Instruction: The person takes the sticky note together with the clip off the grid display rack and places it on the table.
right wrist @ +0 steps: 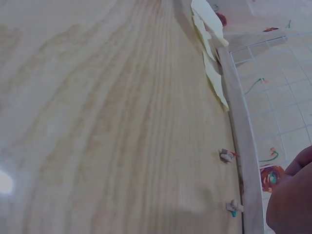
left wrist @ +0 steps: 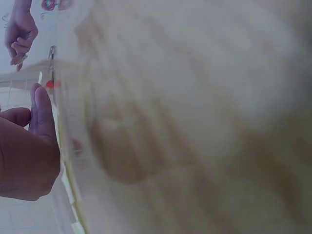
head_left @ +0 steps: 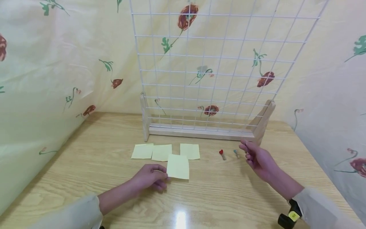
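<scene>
My left hand [head_left: 152, 178] pinches a pale yellow sticky note [head_left: 178, 167] by its left edge, above the table. Behind it lie three more: a left note [head_left: 142, 151], a middle note [head_left: 161, 153] and a right note [head_left: 191, 151], whose lower corner is partly covered. My right hand [head_left: 258, 160] hovers at the right with thumb and fingers together. The left wrist view shows a small pale thing [left wrist: 22, 59] at its fingertips, too blurred to name surely. Nearby on the table are a small clothespin with a red heart [head_left: 222, 154] and a bluish clothespin [head_left: 235, 153].
A white wire grid [head_left: 203, 56] rises at the back in a wooden stand [head_left: 200, 133]. The wooden table [head_left: 94, 165] runs to flower-patterned cloth [head_left: 43, 89] at the back and sides. A black strap device [head_left: 290, 216] sits on the right wrist.
</scene>
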Available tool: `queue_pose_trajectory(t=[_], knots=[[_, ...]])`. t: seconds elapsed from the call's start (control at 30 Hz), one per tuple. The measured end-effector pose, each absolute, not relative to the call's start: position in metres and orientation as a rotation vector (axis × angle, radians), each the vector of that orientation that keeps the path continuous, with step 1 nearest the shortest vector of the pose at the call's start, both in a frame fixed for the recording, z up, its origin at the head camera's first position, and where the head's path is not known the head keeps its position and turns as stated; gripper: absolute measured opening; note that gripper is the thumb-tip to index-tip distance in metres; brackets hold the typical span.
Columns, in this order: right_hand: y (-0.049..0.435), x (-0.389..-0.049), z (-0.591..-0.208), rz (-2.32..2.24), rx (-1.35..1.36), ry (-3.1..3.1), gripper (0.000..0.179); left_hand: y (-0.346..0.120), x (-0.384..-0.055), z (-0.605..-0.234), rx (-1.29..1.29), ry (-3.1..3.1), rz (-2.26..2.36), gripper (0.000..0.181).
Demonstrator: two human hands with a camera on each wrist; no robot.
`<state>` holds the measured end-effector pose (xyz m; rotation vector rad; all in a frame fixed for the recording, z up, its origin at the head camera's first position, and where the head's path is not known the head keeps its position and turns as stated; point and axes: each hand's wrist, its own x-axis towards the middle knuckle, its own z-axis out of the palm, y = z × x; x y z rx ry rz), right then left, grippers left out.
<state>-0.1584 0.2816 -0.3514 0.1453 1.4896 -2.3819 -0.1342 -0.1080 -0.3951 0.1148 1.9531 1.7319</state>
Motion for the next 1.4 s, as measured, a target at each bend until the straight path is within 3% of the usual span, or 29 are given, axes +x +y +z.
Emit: queue_pose_trajectory(t=[0.37,1.4], knots=[[0.293,-0.144,-0.369,-2.341,0.236,1.522,0.019,-0.11,-0.127,-0.407,0.134,1.903,1.742,0.029],[0.303,-0.16,-0.392,-2.348,0.411,1.484,0.018,-0.115,-0.122,-0.408,0.129,1.876,1.735,0.026]])
